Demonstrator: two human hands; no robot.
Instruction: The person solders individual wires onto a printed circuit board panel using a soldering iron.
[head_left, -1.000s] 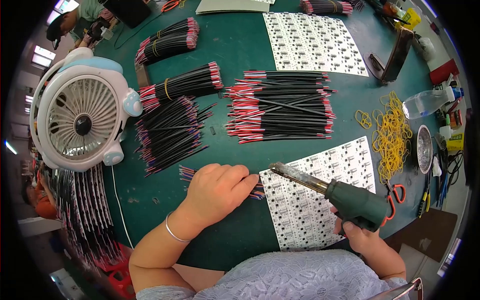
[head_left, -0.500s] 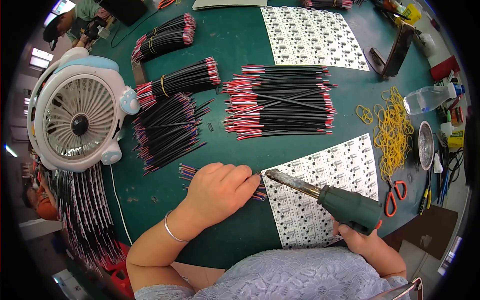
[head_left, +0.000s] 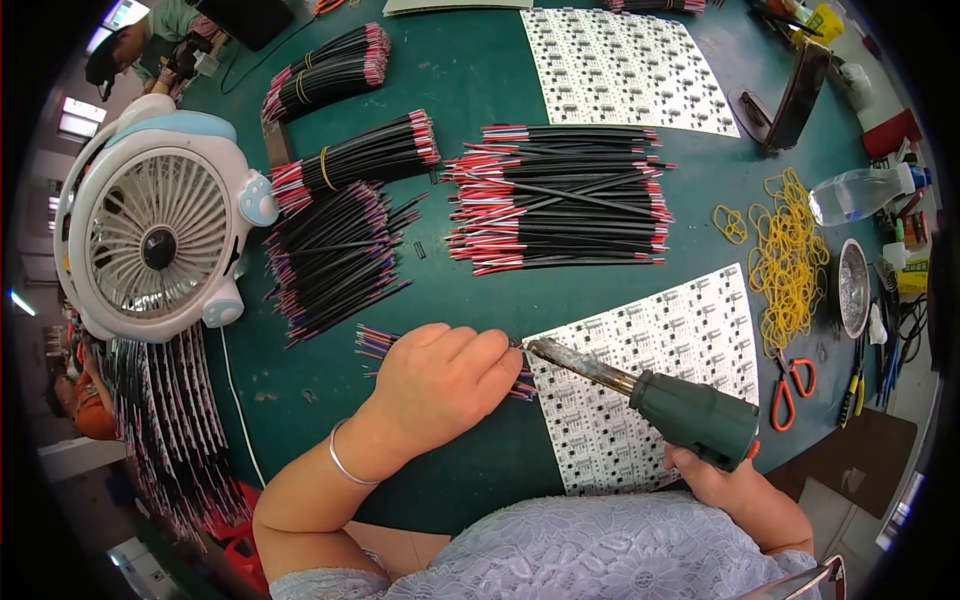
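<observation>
My left hand (head_left: 435, 385) is closed in a pinch at the upper left corner of a white printed circuit board sheet (head_left: 650, 380). A thin wire end pokes out at its fingertips; most of it is hidden. Beneath that hand lies a small pile of black cables with orange and blue ends (head_left: 374, 343). My right hand (head_left: 715, 478) grips the handle of a dark green soldering gun (head_left: 695, 415), its fingers partly hidden by the body. The gun's discoloured metal tip (head_left: 575, 362) slants over the sheet and meets the spot by my left fingertips.
Black cables with red and white ends (head_left: 570, 200) lie beyond my hands. Banded cable bundles (head_left: 370, 155) and a white fan (head_left: 160, 245) are at left. Yellow rubber bands (head_left: 785, 260), red-handled scissors (head_left: 790, 390), a metal dish (head_left: 852, 288) and a bottle (head_left: 860, 197) line the right.
The soldering gun has shifted very slightly to the left, with its tip still beside my left fingertips. My left hand stays almost in place.
</observation>
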